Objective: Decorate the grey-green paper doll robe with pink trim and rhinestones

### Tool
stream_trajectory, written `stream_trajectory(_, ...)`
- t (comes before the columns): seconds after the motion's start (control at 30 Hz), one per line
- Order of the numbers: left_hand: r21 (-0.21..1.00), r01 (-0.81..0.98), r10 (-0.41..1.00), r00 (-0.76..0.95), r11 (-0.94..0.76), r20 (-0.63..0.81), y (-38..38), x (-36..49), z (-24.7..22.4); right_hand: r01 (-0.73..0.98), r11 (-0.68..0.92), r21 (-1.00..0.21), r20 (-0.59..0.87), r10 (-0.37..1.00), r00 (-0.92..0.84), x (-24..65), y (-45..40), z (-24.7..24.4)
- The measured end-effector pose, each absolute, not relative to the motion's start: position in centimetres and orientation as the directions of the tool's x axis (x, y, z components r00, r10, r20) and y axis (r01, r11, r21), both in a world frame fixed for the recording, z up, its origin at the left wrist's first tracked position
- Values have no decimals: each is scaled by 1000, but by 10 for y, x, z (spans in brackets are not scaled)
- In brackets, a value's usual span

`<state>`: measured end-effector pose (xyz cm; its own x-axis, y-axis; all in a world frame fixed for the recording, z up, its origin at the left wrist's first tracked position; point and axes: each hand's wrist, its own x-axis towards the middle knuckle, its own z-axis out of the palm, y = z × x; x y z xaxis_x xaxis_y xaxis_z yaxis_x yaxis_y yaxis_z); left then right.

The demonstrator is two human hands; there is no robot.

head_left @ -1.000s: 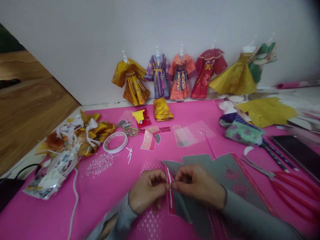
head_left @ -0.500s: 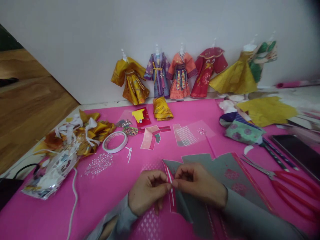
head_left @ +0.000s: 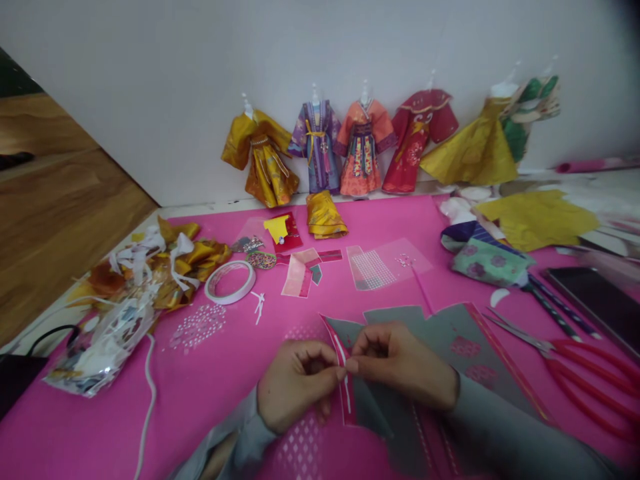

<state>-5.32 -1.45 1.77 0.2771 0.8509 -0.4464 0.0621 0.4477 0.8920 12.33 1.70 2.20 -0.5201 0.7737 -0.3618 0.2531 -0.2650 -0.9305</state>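
Note:
A grey cut-out piece with red edging (head_left: 430,333) lies across the front of the pink surface. Its left edge is lifted and shows a red band with a thin white strip (head_left: 347,380). My left hand (head_left: 297,383) pinches this edge from the left, thumb and forefinger closed on the red band. From the right, my right hand (head_left: 400,363) has its fingertips together on the same edge, its thumb almost touching the left fingertips. Right of the hands lie scissors with red handles (head_left: 575,357). Small white strips (head_left: 259,307) rest beside a tape roll (head_left: 230,282).
Dolls in costumes, one in purple (head_left: 320,150), lean on the wall behind. Gold fabric scraps (head_left: 200,257) and a clear bag (head_left: 103,347) are at left. At right are a phone (head_left: 595,303), pencils (head_left: 563,310) and a green patterned cloth (head_left: 493,263). A white cable (head_left: 150,400) runs front left.
The view has shifted slightly. Both hands keep their pinch on the edge, and the fingertips have moved very slightly to the right.

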Motion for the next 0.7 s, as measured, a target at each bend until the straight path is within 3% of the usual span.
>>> stream_trajectory(0.7,877,40,848,236,479,-474,-15,-51,20,288,-281,-916,-393,776,-494,122,18,25)
